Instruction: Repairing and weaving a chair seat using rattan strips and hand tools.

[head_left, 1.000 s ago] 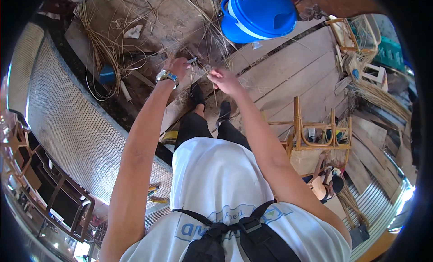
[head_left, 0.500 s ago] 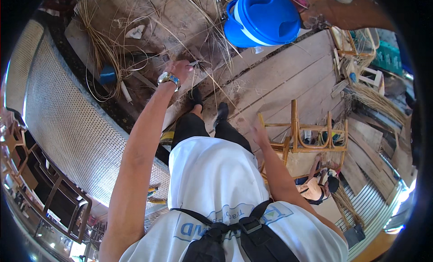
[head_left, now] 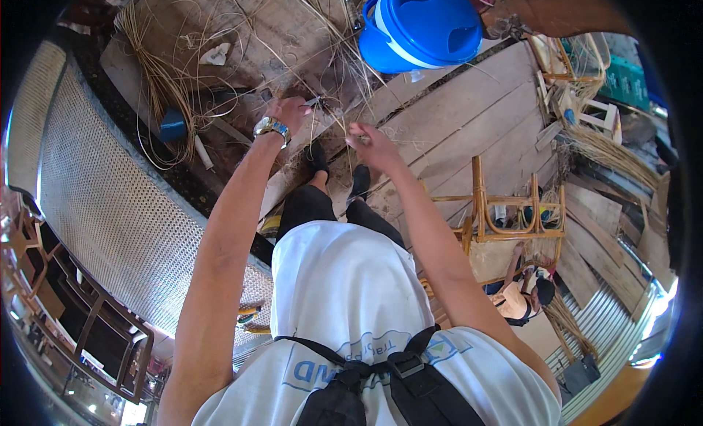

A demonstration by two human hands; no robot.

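My left hand [head_left: 291, 114], a metal watch [head_left: 272, 128] on its wrist, is closed around a small metal blade [head_left: 313, 102] that juts out past the fingers. A thin pale cane strand [head_left: 335, 119] runs from beside the blade toward my right hand [head_left: 375, 147]. The thumb and fingers of that hand come together at the strand, a little blurred. Both hands are low over the wooden floor, just beyond my feet. More loose cane strands [head_left: 293, 73] lie scattered past them.
A blue cooler jug [head_left: 432, 27] stands ahead to the right. At left is a long woven cane panel [head_left: 124, 191]. A bundle of cane [head_left: 150, 67] lies at the far left. To the right is a rattan chair frame [head_left: 512, 206], with another person [head_left: 516, 301] beyond it.
My right hand has come up from beside the chair frame toward the left hand and now meets the strand. The left hand stays nearly in place, still holding the blade.
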